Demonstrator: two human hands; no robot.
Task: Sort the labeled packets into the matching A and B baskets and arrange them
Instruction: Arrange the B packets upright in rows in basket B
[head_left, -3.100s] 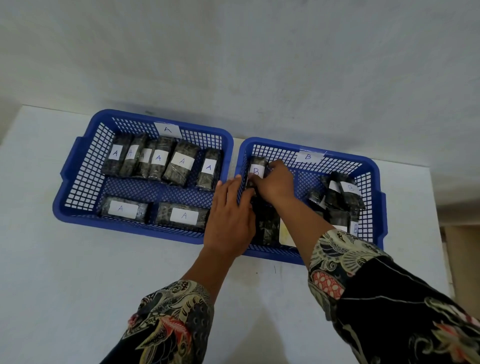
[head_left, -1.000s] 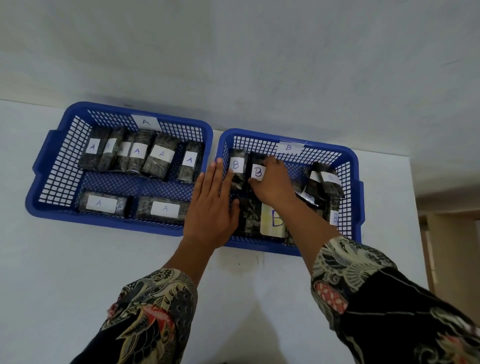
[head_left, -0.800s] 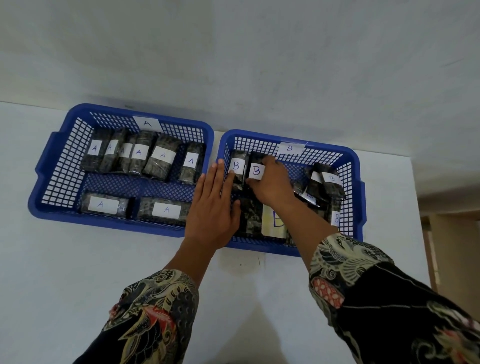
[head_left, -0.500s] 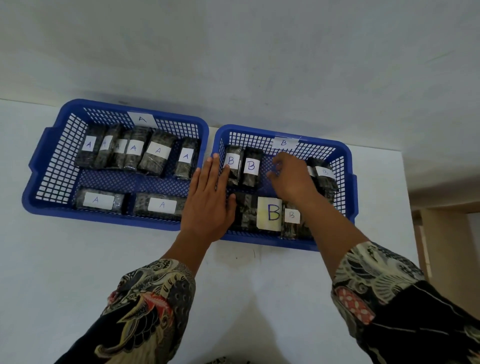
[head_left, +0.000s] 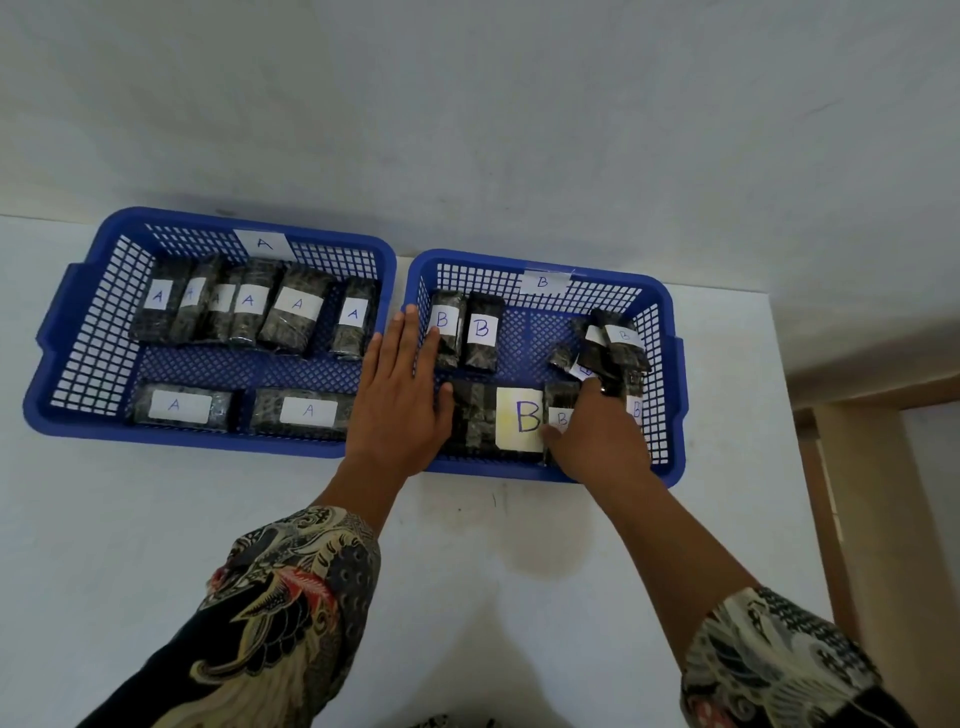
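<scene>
Hands sorting packets in baskets on a tabletop.
Left hand flat, fingers straight, across both baskets' rims; right hand curled among tumbled B packets, grip unclear. Beyond the left fingertips, two B packets lie lengthwise, pointing away.

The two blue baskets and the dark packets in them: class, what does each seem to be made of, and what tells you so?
Basket A and basket B: apparently moulded plastic, given the uniform blue, lattice walls and smooth rounded rims.
Packets: dark speckled contents, seemingly in clear glossy film, judging by faint sheen; the contents cannot be identified.
Labels: matte white, probably paper, hand-lettered.
</scene>
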